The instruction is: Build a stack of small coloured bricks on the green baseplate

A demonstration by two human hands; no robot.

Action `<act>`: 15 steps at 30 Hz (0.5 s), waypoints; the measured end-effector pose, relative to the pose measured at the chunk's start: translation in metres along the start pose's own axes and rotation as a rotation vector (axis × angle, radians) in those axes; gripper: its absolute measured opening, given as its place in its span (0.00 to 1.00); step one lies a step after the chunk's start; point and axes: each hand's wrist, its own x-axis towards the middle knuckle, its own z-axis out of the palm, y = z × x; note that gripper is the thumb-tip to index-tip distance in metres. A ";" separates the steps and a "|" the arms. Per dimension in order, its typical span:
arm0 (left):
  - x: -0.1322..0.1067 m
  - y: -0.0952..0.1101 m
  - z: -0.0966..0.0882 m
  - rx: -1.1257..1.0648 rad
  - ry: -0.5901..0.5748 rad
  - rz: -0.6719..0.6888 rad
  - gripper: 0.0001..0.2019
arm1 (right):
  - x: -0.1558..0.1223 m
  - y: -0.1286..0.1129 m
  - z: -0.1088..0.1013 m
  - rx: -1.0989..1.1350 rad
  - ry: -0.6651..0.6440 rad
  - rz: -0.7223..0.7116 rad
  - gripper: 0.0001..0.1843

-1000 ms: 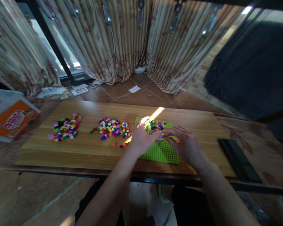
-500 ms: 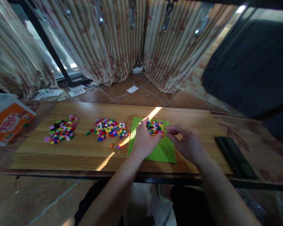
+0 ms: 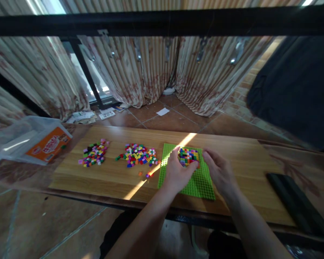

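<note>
Small coloured toy bricks form a tight patch (image 3: 188, 155) on the upper part of a green studded baseplate (image 3: 197, 187). My left hand (image 3: 179, 172) curves around this patch, thumb along its front edge and fingers at its left side, gripping it between them. Just right of the patch is my right hand (image 3: 220, 169), its fingers extended and slightly bent, with no brick visible in them. Part of the patch's left side is hidden by my left hand.
Loose bricks lie in a middle pile (image 3: 140, 154) and a left pile (image 3: 95, 154) on the wooden board (image 3: 110, 183). A clear plastic box (image 3: 29, 140) with an orange label stands far left. A long black object (image 3: 297, 201) lies at right, and a dark bar (image 3: 162, 22) crosses above.
The camera view has shifted, so the table appears further right and lower. My right hand's fingers have opened from a pinch near the patch's right edge. My left hand stays around the patch.
</note>
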 end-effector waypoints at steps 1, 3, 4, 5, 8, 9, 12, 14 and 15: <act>-0.001 0.000 0.001 -0.031 0.006 -0.012 0.34 | -0.002 0.002 0.006 0.051 -0.007 0.043 0.21; -0.002 -0.002 0.003 -0.084 0.005 -0.045 0.29 | -0.007 0.004 0.020 0.103 -0.022 0.124 0.23; -0.003 -0.003 0.004 -0.100 0.003 -0.060 0.27 | -0.010 0.004 0.027 0.108 -0.020 0.153 0.24; -0.003 -0.004 0.005 -0.107 0.002 -0.074 0.26 | -0.013 0.004 0.033 0.106 -0.017 0.171 0.26; -0.006 -0.005 0.008 -0.104 0.014 -0.118 0.28 | -0.021 0.004 0.045 0.081 0.004 0.180 0.31; -0.007 -0.005 0.009 -0.110 0.010 -0.132 0.30 | -0.023 0.003 0.048 0.073 0.007 0.182 0.32; -0.010 -0.005 0.008 -0.167 -0.017 -0.171 0.32 | -0.025 0.002 0.050 0.081 -0.013 0.200 0.32; -0.011 -0.007 0.007 -0.205 -0.020 -0.186 0.33 | -0.026 0.001 0.052 0.101 -0.015 0.202 0.32; -0.011 -0.008 0.007 -0.219 -0.014 -0.195 0.33 | -0.027 0.001 0.053 0.111 -0.006 0.199 0.32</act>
